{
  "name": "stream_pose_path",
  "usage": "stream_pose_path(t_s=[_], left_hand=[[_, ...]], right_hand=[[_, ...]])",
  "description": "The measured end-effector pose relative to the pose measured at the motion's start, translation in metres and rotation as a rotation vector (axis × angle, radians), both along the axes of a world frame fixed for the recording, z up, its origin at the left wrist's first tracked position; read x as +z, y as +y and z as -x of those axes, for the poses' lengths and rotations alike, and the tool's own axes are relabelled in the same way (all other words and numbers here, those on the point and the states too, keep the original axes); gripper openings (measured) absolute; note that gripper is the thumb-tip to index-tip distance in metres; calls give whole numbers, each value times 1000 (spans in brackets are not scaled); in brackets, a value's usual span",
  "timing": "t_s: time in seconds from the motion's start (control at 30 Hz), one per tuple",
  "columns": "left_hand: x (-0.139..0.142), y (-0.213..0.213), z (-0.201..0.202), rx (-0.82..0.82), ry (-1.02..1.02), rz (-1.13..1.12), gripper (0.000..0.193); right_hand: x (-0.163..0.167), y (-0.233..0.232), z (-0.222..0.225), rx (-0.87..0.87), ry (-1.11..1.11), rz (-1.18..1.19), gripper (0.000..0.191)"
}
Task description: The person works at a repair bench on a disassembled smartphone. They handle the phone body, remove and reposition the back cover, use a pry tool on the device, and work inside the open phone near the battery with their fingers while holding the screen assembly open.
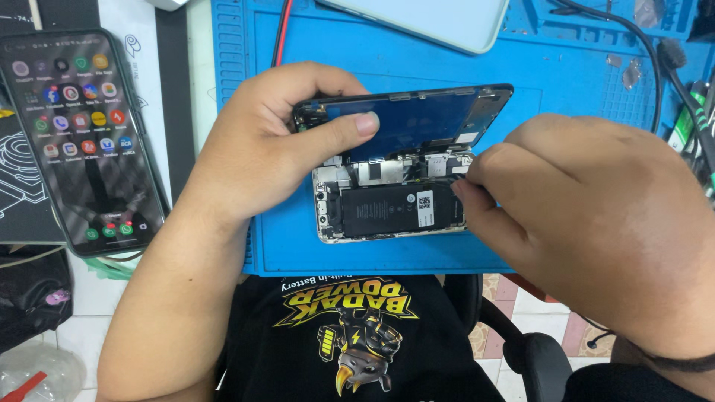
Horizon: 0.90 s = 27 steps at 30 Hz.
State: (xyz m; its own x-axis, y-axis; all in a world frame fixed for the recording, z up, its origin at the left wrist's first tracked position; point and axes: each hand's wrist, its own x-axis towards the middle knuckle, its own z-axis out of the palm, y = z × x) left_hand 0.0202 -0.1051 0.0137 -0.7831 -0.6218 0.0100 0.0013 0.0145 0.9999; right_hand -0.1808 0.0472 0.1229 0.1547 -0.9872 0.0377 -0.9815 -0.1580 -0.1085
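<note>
Head view, looking straight down at my two hands over a bright blue rubber repair mat [298, 246] that covers the worktop. At the centre of the frame lies an opened silver-framed smartphone body [387, 212], its black rectangular battery [387, 211] exposed. My left hand [275, 149], coming in from the lower left, is closed around the lifted dark glass screen panel [413, 119], thumb across its blue-reflecting face, holding it tilted up along the phone's upper edge like an open book. My right hand [588, 216], filling the right of the frame, has its fingertips pinched together at the phone's right end, just beside the connector area; whether they grip a small tool or part I cannot tell. I judge the step in hand to be work on the connectors with the screen propped open. The next move calls for a steady left hand and fine, light fingertip work. At the far left, a second black smartphone [82, 141] lies lit, showing app icons.
</note>
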Motion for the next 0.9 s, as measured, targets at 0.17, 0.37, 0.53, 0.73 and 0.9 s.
stream_pose_path(t_s=[0.17, 0.37, 0.53, 0.73, 0.9], left_hand=[[0, 0, 0, 0, 1, 23, 21], [-1, 0, 0, 8, -1, 10, 21], [-1, 1, 1, 13, -1, -13, 21], [-1, 1, 1, 15, 6, 3, 21], [-1, 1, 1, 11, 2, 5, 20]], right_hand=[[1, 3, 1, 57, -83, -36, 18], [2, 5, 1, -28, 71, -151, 20], [2, 3, 0, 41, -41, 11, 18], [2, 3, -1, -6, -27, 18, 18], [1, 1, -2, -6, -39, 10, 19]])
